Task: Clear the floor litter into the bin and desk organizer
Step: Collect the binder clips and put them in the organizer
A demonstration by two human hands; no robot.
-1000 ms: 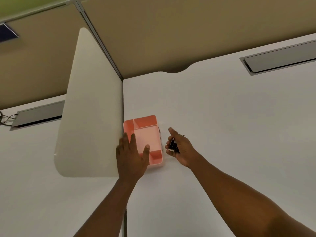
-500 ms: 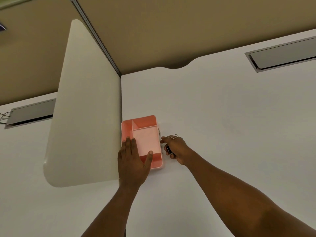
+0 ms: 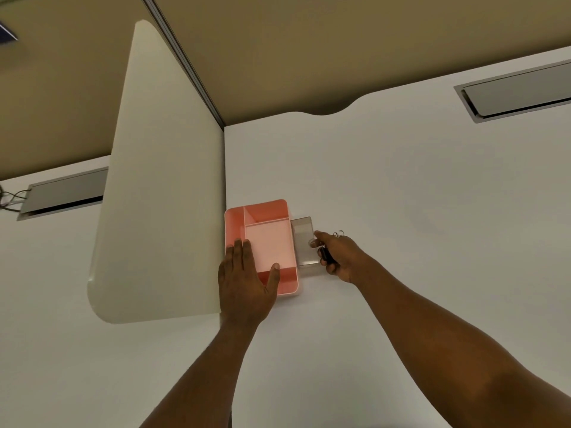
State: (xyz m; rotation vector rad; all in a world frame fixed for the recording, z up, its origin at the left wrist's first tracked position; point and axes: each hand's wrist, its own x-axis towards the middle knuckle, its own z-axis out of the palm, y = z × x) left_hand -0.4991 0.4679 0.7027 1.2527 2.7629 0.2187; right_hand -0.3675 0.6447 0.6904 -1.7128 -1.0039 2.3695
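Drawer drawn out rightward from the pink desk organizer (image 3: 262, 242)

The organizer was steadied on the white desk (image 3: 401, 196) by the flat, spread left hand (image 3: 244, 279); its clear drawer (image 3: 304, 245), long axis running away, was pinched by the nearer right hand (image 3: 336, 253), in which dark clips (image 3: 327, 255) were also curled.

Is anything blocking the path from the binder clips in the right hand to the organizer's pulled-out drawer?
Nothing visible does. The right hand grips the black binder clips right beside the clear drawer, which sticks out open from the pink organizer. The left hand rests on the organizer's near left corner, away from the drawer.
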